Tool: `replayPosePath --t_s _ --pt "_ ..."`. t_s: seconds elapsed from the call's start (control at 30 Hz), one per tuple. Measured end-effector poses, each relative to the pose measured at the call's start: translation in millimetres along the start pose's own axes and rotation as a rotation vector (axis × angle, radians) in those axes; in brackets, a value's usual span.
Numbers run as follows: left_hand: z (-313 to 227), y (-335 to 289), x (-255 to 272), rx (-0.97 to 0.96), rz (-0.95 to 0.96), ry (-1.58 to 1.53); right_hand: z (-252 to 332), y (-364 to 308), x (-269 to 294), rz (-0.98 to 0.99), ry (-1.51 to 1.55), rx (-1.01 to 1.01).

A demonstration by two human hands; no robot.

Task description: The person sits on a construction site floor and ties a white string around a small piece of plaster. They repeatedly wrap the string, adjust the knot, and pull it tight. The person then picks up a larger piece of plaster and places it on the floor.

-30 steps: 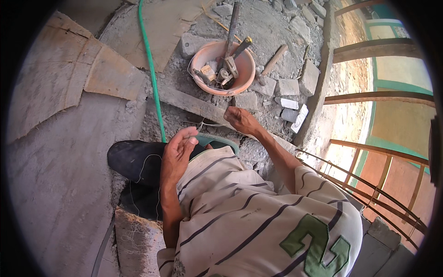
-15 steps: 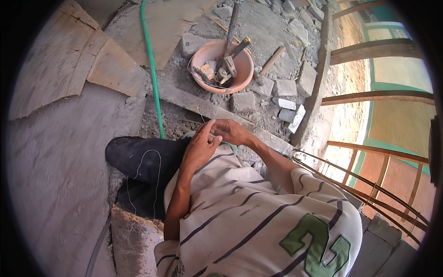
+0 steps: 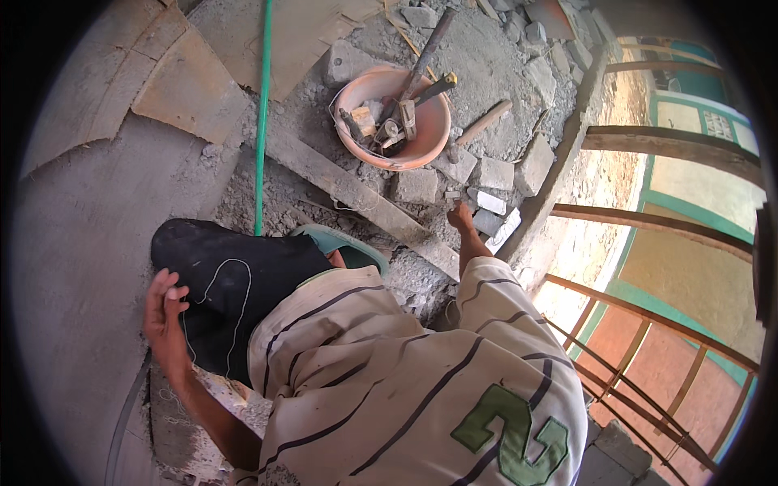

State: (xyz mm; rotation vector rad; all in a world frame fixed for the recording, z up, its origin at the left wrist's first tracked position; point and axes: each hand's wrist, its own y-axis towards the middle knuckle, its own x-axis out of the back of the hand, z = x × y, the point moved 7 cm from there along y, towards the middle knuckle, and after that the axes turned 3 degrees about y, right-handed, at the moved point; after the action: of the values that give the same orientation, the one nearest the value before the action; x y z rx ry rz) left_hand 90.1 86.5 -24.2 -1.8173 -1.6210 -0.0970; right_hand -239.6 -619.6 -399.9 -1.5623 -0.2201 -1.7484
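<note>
Hands parted since half a second ago: left hand swung out beside the dark trouser leg, right hand off toward the white block pieces; view tilted too. Left fingers loosely curled, can't tell if anything's pinched; right fingers bunched narrow, contents not visible. Thin pale thread lies looped over the trouser leg, near the left hand. Orange bucket with tools sits farther off, past the plank; green hose left of it. Handling thread this fine well probably calls for a light fingertip pinch, slow even motion, loops kept uncrossed; rough plank edge and block corners look like likely snags, so best keep slack clear of them
</note>
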Motion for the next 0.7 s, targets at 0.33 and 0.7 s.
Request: replayPosePath --t_s 0.33,0.7 --pt "67.9 -41.1 54.9 0.271 0.061 0.382 23.9 19.8 -9.8 0.096 -0.061 0.232" --pt "67.2 -62.5 -36.3 0.348 0.139 0.358 69.2 2.6 -17.8 0.364 -0.281 -0.141"
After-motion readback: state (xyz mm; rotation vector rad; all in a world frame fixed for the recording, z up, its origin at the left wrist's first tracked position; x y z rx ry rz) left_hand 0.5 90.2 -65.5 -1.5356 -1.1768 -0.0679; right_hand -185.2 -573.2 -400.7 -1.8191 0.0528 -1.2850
